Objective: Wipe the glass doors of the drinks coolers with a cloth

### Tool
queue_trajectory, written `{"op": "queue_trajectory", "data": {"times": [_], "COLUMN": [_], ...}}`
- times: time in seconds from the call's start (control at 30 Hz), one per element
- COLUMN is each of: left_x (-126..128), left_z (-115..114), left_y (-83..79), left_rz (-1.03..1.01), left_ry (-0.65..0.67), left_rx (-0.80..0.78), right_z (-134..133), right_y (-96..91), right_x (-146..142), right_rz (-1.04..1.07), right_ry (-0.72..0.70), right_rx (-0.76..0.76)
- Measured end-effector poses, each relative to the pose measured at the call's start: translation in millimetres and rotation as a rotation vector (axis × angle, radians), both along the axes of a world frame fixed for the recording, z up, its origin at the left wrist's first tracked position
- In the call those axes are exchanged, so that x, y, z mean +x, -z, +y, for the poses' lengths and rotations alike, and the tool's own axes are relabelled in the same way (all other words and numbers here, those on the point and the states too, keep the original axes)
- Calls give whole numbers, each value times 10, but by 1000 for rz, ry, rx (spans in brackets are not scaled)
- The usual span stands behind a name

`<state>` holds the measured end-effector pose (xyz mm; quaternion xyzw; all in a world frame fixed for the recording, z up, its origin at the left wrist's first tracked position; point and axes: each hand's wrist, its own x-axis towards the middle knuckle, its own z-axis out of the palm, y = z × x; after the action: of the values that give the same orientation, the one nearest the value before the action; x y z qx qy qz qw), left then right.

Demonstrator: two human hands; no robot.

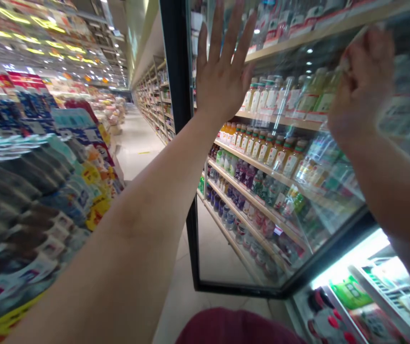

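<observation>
A glass cooler door (233,258) with a black frame stands swung open in front of me. My left hand (222,71) is raised at its upper part, fingers spread and palm toward the pane; it looks laid flat on the glass. Higher up on the right, my right hand (366,86) is closed by the same pane, slightly smeared by motion. A pale edge shows along its curled fingers, but what they hold, if anything, cannot be made out. Bottled drinks (262,145) on shelves show through the glass.
The lit cooler interior at the lower right has bottles with red caps (330,325) and a green package (353,291). Stacked packs of bottles (18,177) stand on my left. An aisle floor (136,138) runs between them and the shelving (155,95).
</observation>
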<state>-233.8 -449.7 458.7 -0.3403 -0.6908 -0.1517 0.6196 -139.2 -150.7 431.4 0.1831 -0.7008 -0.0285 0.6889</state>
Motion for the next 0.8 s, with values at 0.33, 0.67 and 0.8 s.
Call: {"op": "queue_trajectory", "data": {"times": [0.33,0.67,0.8], "left_x": [-98,-160,-9], "left_z": [67,104,24], "left_y": [-11,-54,-36], "left_rz": [-6,-78,-72], "left_ry": [-37,92,38], "left_rx": [59,75,18], "right_z": [-273,-30,50], "right_y": [58,-309,-538], "right_x": [-124,-132,-68], "right_rz": [0,18,107], "right_ry": [59,60,159], "right_rx": [46,79,20]}}
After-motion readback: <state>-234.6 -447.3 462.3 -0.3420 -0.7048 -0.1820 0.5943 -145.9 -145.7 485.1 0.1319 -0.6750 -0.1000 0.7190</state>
